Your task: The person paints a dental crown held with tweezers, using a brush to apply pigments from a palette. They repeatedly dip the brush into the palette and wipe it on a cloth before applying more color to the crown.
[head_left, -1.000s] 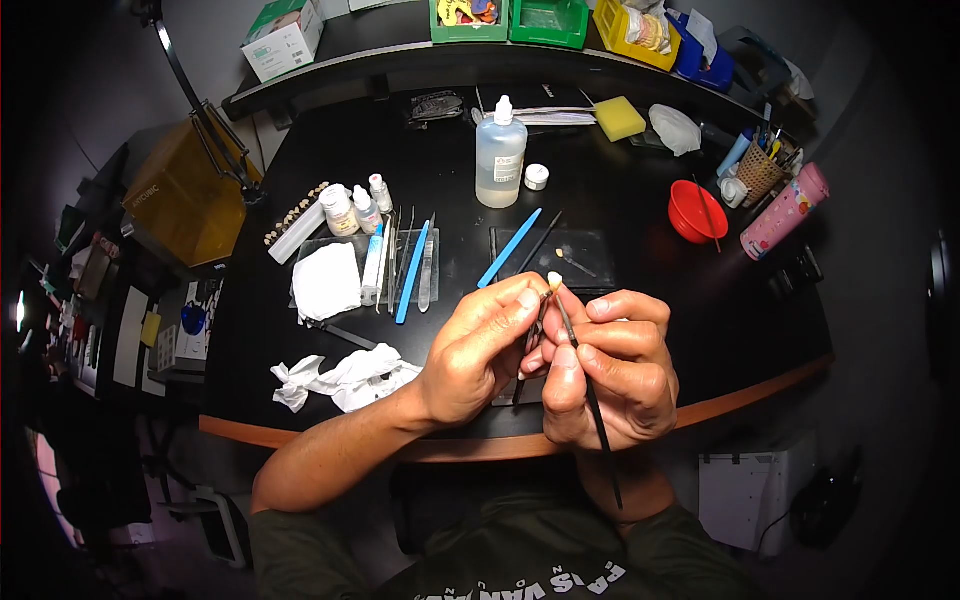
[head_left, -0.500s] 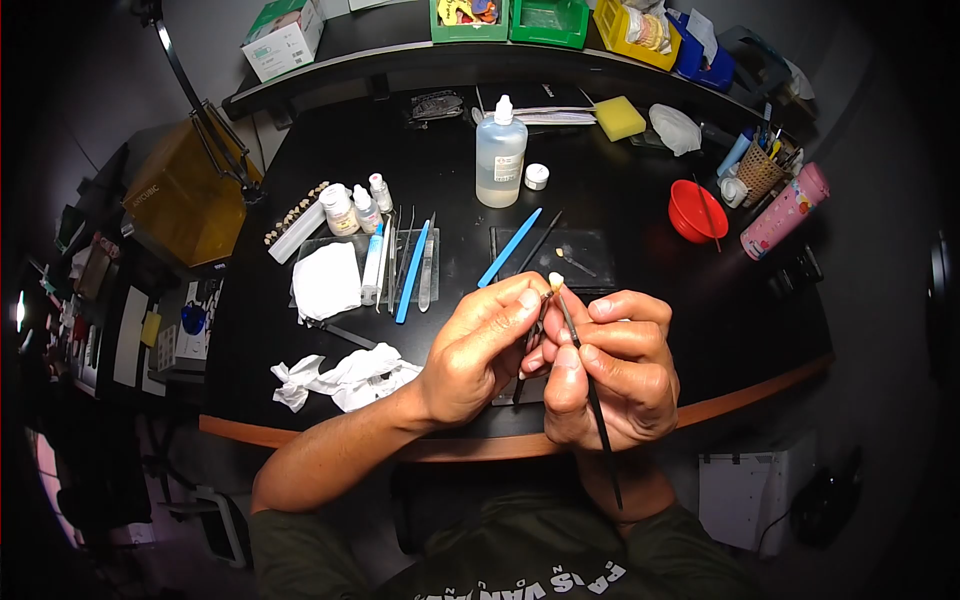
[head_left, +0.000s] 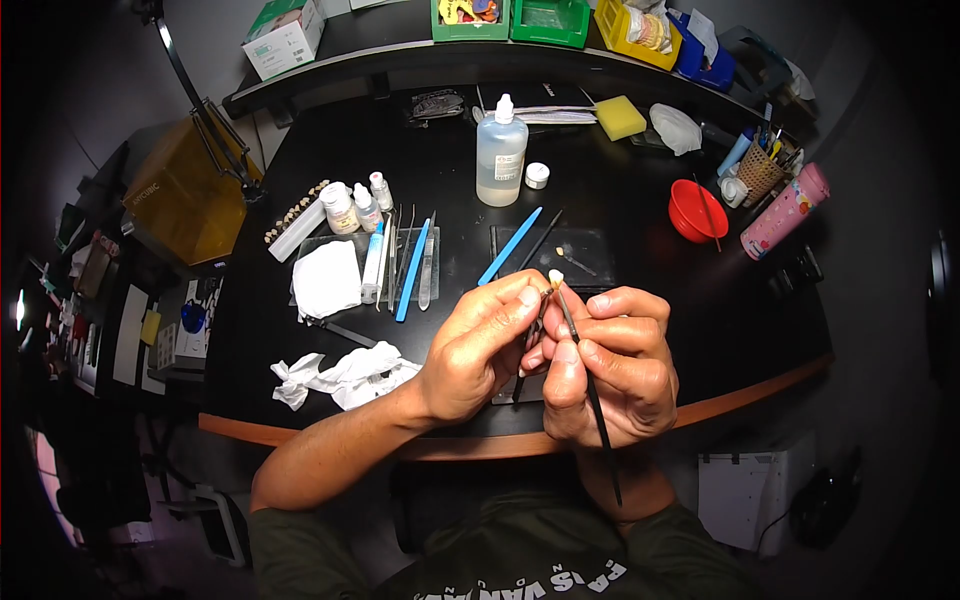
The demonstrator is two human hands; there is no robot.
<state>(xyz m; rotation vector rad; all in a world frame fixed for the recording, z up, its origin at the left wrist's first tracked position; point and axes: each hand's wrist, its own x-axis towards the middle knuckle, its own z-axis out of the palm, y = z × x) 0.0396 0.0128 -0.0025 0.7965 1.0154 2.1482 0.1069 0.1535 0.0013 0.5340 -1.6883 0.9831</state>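
My left hand (head_left: 470,355) is closed around a slim dark tool (head_left: 519,388), whose lower end sticks out below the fingers. At its upper end, by the left fingertips, is a small whitish tooth-shaped piece (head_left: 556,276). My right hand (head_left: 635,375) pinches a thin brush (head_left: 598,415) with a dark handle that slants down past the palm. The brush's tip reaches up to the whitish piece and overlaps it in this view. Both hands meet close together over the front of the black desk (head_left: 450,240).
Behind the hands lie a dark slab (head_left: 585,245), a blue-handled tool (head_left: 510,246) and a large clear bottle (head_left: 500,160). To the left are small bottles (head_left: 340,210), several instruments, a folded white cloth (head_left: 327,280) and crumpled tissue (head_left: 345,378). A red bowl (head_left: 697,212) stands right.
The brush and the whitish piece have shifted up very slightly. Both hands keep the same grip and nearly the same place.
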